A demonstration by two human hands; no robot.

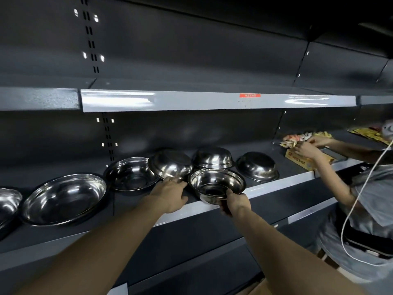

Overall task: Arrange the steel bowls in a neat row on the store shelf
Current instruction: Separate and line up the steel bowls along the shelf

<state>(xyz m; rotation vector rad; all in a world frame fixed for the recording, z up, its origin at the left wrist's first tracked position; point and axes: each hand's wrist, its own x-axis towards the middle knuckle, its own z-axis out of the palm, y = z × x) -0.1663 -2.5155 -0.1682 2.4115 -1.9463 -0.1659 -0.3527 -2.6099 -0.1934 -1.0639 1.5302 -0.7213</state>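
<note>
Several steel bowls stand on the dark shelf. My right hand grips the near rim of a small upright bowl at the shelf's front edge. My left hand reaches to an upturned bowl that leans on an upright bowl; its fingers touch the leaning bowl's rim. A wide upright bowl lies to the left, and another bowl is cut off by the frame's left edge. Two upside-down bowls sit behind: one at the back, one to the right.
Another person stands at the right, hands on packets and a cardboard box on the same shelf. An upper shelf overhangs the bowls. A lower shelf edge runs below.
</note>
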